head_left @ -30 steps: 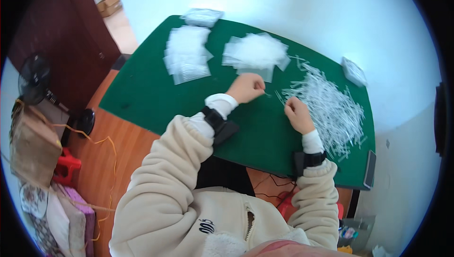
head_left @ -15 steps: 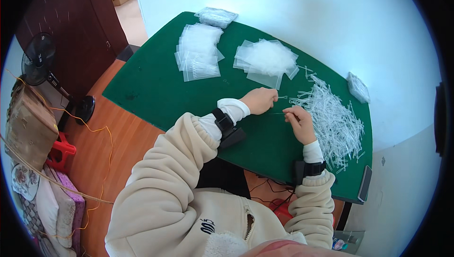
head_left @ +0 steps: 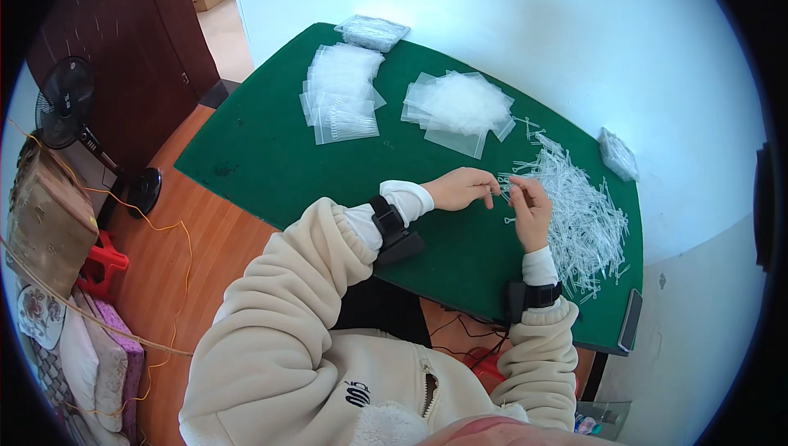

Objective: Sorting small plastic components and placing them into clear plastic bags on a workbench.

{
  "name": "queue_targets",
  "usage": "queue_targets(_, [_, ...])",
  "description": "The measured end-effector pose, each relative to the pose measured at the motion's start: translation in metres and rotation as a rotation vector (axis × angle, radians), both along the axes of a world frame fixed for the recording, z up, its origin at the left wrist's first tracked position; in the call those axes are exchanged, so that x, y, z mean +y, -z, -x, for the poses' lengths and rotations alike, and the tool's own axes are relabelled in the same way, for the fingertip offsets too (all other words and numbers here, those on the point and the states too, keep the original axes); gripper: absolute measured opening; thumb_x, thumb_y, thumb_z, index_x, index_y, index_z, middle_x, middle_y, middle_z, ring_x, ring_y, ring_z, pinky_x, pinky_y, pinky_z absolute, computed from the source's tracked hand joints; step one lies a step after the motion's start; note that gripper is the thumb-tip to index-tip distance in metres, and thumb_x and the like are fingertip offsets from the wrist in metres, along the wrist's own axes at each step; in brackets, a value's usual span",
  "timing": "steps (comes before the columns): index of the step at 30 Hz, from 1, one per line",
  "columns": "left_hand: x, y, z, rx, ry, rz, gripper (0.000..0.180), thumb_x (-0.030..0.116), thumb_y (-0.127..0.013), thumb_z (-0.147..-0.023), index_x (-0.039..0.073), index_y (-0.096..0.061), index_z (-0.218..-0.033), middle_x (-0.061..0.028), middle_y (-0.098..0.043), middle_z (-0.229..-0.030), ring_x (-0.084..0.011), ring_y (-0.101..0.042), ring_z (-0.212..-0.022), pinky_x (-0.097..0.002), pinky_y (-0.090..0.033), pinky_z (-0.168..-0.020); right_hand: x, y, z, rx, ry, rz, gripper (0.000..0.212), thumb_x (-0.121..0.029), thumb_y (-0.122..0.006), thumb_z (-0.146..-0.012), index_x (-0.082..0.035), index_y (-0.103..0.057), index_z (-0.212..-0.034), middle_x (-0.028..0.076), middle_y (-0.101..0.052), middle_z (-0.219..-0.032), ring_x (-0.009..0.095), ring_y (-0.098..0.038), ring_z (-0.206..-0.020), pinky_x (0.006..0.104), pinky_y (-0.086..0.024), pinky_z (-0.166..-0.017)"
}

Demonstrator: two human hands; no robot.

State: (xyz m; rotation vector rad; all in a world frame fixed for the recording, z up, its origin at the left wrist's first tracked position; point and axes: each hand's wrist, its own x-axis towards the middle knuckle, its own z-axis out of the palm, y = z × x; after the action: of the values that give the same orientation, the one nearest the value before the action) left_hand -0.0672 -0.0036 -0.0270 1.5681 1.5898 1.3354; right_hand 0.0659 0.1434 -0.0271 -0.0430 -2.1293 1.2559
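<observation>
My left hand (head_left: 464, 190) is closed, its fingertips meeting around thin clear plastic sticks at the left edge of a loose heap. Close beside it, my right hand (head_left: 531, 206) pinches a clear plastic stick (head_left: 509, 219) whose small looped end pokes out below the fingers. How many sticks each hand has is too fine to tell. The heap of clear plastic sticks (head_left: 587, 228) spreads to the right of my right hand. Beyond my hands lies a pile of clear zip bags (head_left: 460, 105). Farther left, a fanned row of zip bags (head_left: 341, 97) shows sticks inside the nearest one.
A green-covered table (head_left: 271, 142) carries everything. Wrapped clear packs stand at its far edge (head_left: 373, 32) and right edge (head_left: 617, 155). A phone (head_left: 630, 320) lies at the right corner. A black fan (head_left: 70, 109) and an orange cord (head_left: 190, 257) are on the floor side, left.
My left hand has shifted right and slightly nearer, its fingers now pointing down. My right hand has risen a little toward it, so the two almost meet.
</observation>
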Motion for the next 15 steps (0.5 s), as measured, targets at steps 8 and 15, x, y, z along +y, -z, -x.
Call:
queue_targets(8, [0.008,0.005,-0.011,-0.358,0.171,0.053,0.023,0.018,-0.039,-0.093,0.004,-0.056,-0.100,-0.0045,-0.063,-0.088,-0.0108,-0.056,-0.073,-0.0234,-0.044,-0.067,0.001,-0.002,-0.007,-0.062,0.017,0.180,0.018,-0.002,-0.056,-0.084,-0.001,-0.063,-0.100,0.003,-0.056,-0.079,0.008,-0.055,-0.068,0.0197,-0.044,-0.059])
queue_targets(15, [0.001,0.002,-0.012,-0.357,0.106,0.163,0.022,0.019,-0.038,-0.093,0.005,-0.055,-0.093,0.0017,-0.049,-0.067,-0.0069,-0.041,-0.054,-0.0214,-0.035,-0.050,0.001,-0.001,-0.003,-0.044,-0.071,0.011,0.020,-0.006,-0.058,-0.082,-0.004,-0.063,-0.101,0.007,-0.058,-0.081,0.015,-0.056,-0.071,0.0251,-0.045,-0.062])
